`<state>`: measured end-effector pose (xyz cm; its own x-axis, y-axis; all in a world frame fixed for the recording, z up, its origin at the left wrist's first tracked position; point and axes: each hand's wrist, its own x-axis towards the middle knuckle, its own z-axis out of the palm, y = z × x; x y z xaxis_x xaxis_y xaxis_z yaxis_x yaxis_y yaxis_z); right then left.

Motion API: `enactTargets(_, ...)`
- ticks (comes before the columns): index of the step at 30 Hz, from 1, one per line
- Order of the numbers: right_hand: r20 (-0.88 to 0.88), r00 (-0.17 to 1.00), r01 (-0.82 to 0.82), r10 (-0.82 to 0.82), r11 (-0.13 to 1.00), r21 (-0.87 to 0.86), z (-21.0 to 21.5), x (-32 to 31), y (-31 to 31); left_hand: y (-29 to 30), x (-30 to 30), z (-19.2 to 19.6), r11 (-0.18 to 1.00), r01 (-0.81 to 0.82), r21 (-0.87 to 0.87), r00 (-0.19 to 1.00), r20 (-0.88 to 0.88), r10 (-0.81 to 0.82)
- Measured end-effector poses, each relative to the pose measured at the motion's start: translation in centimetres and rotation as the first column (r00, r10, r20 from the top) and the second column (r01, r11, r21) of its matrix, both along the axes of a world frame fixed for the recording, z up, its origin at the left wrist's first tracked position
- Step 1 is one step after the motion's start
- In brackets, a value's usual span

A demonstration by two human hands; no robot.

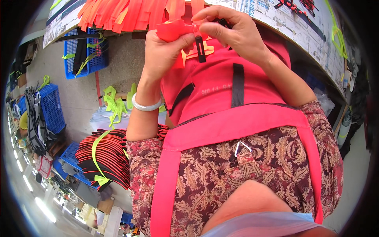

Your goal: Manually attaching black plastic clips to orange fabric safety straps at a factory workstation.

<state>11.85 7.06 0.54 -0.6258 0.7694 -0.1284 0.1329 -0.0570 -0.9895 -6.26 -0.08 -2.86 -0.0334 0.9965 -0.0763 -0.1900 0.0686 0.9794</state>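
Observation:
My left hand (164,49) is closed on an orange-red fabric strip (173,31), thumb pressed against its edge. A black pull tab (200,49) hangs just beside that thumb from a small red piece that looks like a zipper slider (195,29). My right hand (239,37) meets the left one at this piece, with thumb and forefinger bent around it. Black parts (223,22), probably more pull tabs, show between its curled fingers. Orange strip ends (191,55) dangle below the hands, over the red apron (209,89).
Many orange-red strips (126,15) overhang the table edge on the left. Black-and-red pieces (296,10) lie on the tabletop (319,51) at right. Blue crates (71,51) stand below at left, near a tied bundle of black-and-red pieces (104,158).

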Motion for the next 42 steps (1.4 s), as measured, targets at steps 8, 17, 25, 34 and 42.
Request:
enactTargets(8,-0.012,0.999,-0.026,0.037,0.859,0.511,-2.1,0.0,-0.1,-0.2,1.2,-0.6,0.972,-0.161,0.169,0.975,-0.128,0.183)
enactTargets(17,-0.021,0.998,-0.043,0.062,0.858,0.511,-1.6,-0.1,-0.2,-0.5,1.0,-0.3,0.99,-0.038,0.134,0.977,-0.202,0.065)
enactTargets(25,-0.06,0.998,0.01,0.023,0.869,0.494,-2.2,-0.4,-0.4,0.1,0.8,-0.7,0.99,-0.047,0.134,0.977,-0.2,0.074)
enactTargets(34,-0.09,0.996,0.033,0.008,0.897,0.441,-2.1,-0.7,-0.6,0.0,0.6,0.2,0.992,-0.047,0.118,0.961,-0.267,0.077)
enactTargets(42,-0.193,0.981,0.117,-0.016,0.843,0.525,-2.8,-1.2,-0.4,0.4,1.3,-0.4,0.958,-0.114,0.263,0.969,-0.182,0.165)
